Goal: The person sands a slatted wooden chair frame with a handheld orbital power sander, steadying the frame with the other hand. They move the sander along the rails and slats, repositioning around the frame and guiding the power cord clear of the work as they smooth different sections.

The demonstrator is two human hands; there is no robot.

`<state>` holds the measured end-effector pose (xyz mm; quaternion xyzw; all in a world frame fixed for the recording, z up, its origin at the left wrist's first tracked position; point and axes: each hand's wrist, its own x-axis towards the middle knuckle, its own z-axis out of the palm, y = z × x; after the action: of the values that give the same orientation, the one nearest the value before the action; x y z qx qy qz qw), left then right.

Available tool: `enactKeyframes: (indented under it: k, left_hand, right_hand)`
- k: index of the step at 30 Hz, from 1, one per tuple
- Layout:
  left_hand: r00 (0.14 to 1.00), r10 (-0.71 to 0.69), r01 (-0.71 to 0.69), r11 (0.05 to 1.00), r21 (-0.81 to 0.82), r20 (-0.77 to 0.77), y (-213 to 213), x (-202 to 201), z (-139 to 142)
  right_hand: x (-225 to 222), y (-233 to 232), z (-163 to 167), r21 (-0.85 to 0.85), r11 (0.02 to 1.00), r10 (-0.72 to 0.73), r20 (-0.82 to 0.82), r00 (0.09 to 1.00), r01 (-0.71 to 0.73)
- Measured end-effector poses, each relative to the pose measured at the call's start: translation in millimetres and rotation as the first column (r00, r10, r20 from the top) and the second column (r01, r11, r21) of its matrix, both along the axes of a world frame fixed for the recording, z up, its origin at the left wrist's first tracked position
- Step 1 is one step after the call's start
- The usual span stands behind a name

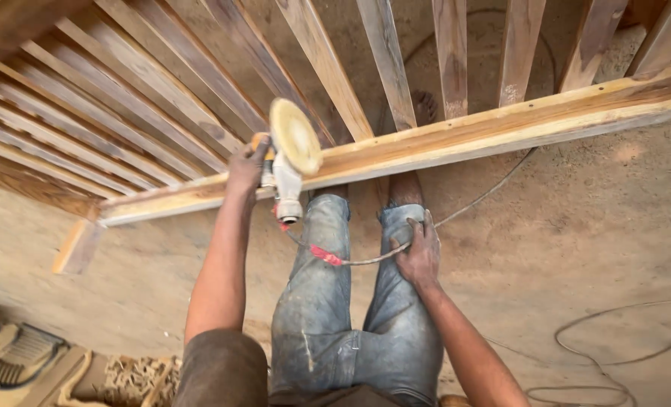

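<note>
My left hand (246,164) grips a white angle grinder (286,181) with a round yellowish sanding disc (295,136). The disc sits against the top of a long wooden side rail (501,124) of a slatted frame. My right hand (418,252) rests on my right knee and holds the grinder's cord (366,258), which carries a red taped patch (326,255). My legs in dusty blue jeans stand right below the rail.
Many wooden slats (124,98) fan out behind the rail. Loose cable (599,362) loops over the dusty floor at the right. A sandal (22,354) and a woven item (136,377) lie at the lower left. A bare foot (424,105) shows between slats.
</note>
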<state>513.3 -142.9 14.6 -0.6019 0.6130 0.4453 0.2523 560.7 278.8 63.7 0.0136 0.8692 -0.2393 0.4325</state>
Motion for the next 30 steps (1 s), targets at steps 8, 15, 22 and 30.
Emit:
enactKeyframes:
  k: [8, 15, 22, 30]
  left_hand:
    - [0.965, -0.010, 0.004, 1.000, -0.023, -0.263, -120, -96, 37]
    - [0.963, 0.005, -0.012, 1.000, -0.026, -0.268, -174, -111, 62]
    - [0.971, -0.127, 0.109, 0.989, -0.095, -0.202, -196, -141, 18]
    - [0.910, -0.287, 0.182, 0.926, -0.331, -0.301, -186, -130, -15]
  right_hand:
    - [0, -39, -3, 0.030, 1.000, -0.004, -0.031, 1.000, 0.005]
    - [36, -104, -10, 0.143, 0.988, 0.054, 0.003, 0.999, -0.054]
    - [64, -141, -12, 0.180, 0.983, 0.038, 0.003, 0.999, -0.038]
    - [75, -158, -3, 0.091, 0.994, -0.047, -0.106, 0.993, 0.056]
